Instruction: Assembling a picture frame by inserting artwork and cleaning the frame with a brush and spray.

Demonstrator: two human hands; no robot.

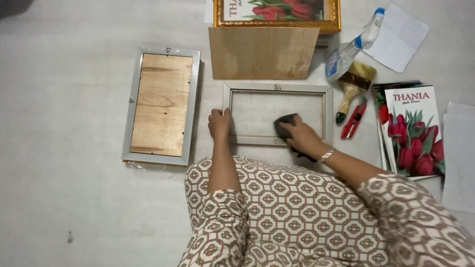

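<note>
From the head camera, an empty rectangular silver picture frame (277,113) lies flat on the pale floor just in front of the person's patterned lap. The left hand (219,123) rests on its near left corner, fingers curled over the edge. The right hand (299,137) presses a small dark cloth (286,125) onto the pane near the frame's near right rail, fingers closed around it; how tightly is hard to tell. A bare plywood board (262,52) sits just beyond the far rail. To the left lies a silver frame with wooden backing (161,105), slightly apart. On the right, a red utility knife (354,118), a paintbrush (352,89) and a spray bottle (349,49) crowd near the frame's edge. Open floor spreads far left.
</note>
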